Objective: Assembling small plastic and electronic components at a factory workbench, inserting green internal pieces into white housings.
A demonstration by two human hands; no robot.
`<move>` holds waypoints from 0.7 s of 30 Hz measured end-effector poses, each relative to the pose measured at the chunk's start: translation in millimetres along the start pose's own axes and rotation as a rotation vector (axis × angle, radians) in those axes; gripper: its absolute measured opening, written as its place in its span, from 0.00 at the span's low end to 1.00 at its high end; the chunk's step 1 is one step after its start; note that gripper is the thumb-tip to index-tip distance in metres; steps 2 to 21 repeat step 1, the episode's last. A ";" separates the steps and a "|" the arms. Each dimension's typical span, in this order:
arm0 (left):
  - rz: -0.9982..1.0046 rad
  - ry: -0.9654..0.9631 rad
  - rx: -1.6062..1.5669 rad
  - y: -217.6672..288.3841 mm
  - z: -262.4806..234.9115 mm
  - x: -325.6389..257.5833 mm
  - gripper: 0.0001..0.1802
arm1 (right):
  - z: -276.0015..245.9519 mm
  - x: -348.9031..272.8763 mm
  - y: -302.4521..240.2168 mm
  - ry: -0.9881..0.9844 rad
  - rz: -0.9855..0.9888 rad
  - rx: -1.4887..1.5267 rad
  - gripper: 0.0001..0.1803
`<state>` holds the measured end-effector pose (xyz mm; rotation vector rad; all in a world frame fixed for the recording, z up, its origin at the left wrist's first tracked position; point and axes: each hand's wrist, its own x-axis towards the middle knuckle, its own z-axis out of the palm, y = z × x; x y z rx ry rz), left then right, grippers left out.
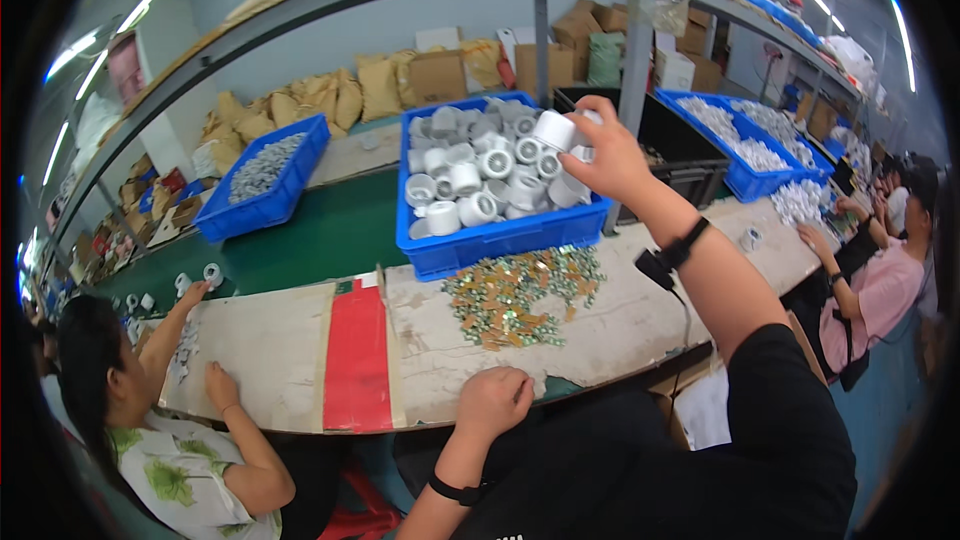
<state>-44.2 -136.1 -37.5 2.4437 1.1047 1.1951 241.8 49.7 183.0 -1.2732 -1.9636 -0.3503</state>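
My right hand (pixel 612 162) reaches over the far right part of a blue crate (pixel 500 247) and grips a white plastic cylindrical housing (pixel 553 131) between thumb and fingers. Another whitish piece (pixel 592 117) shows among those fingers. Many similar white and grey housings (pixel 464 178) fill the crate, some with a ringed opening facing up. Close to the bench's front edge, my left hand (pixel 495 400) rests with its fingers curled in; whatever they may hold is hidden. Just beyond it spreads a pile of small green and orange-brown pieces (pixel 520 295), which look like tiny circuit boards.
A red strip (pixel 357 355) crosses the bench (pixel 260 340) on my left, beside a co-worker (pixel 190 420). Behind runs a green belt (pixel 340 215) with another blue crate (pixel 265 180). A black crate (pixel 690 180) and a metal post (pixel 637 40) stand right. Another person (pixel 880 280) sits farther right.
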 end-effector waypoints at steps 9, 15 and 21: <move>-0.026 -0.014 -0.018 0.1 -3.1 -3.2 0.06 | 21.0 21.6 5.6 -0.123 0.061 -0.027 0.37; -0.026 -0.014 -0.018 0.1 -3.1 -3.2 0.06 | 21.0 21.6 5.6 -0.123 0.061 -0.027 0.37; -0.026 -0.014 -0.018 0.1 -3.1 -3.2 0.06 | 21.0 21.6 5.6 -0.123 0.061 -0.027 0.37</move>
